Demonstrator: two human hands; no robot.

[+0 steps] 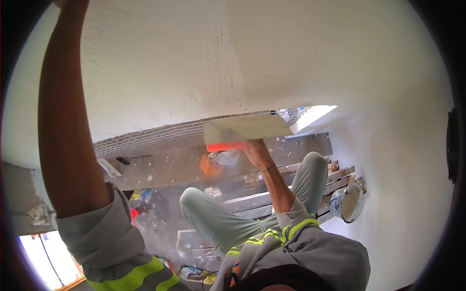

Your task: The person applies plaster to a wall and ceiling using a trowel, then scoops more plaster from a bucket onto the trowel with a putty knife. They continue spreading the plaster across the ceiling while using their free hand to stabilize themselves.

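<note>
While our right hand [256, 151] is clamped around the orange handle [226, 146] of a trowel [246, 128], the blade lies flat against the pale plastered surface [194, 58], near the middle of the view. The blade is coated with a pale grey mix. Just at 9 o'clock from it, a strip of wire mesh [160, 133] runs along the edge of the plaster, bare and uncovered.

Our left arm [68, 121] reaches straight up at 10 o'clock. Its hand passes beyond the top edge of the view, so we cannot tell whether it is open or gripping anything. The two hands are well apart.

At 4 o'clock from the trowel a round bucket [335, 206] stands on wooden planks [252, 201]. It holds a pale, creamy mix that fills much of it, and a pale tool handle [350, 184] leans out of it over the upper rim. The bucket's outer wall is smeared with dried splashes.

Our legs, in light trousers [213, 218], rest on the planks at 6 o'clock, with the bucket just beside our right knee. Below the planks, at 7 o'clock, the floor [155, 213] is littered with spatters and scraps, and a small red thing [134, 214] lies there, too small to tell what it is.
</note>
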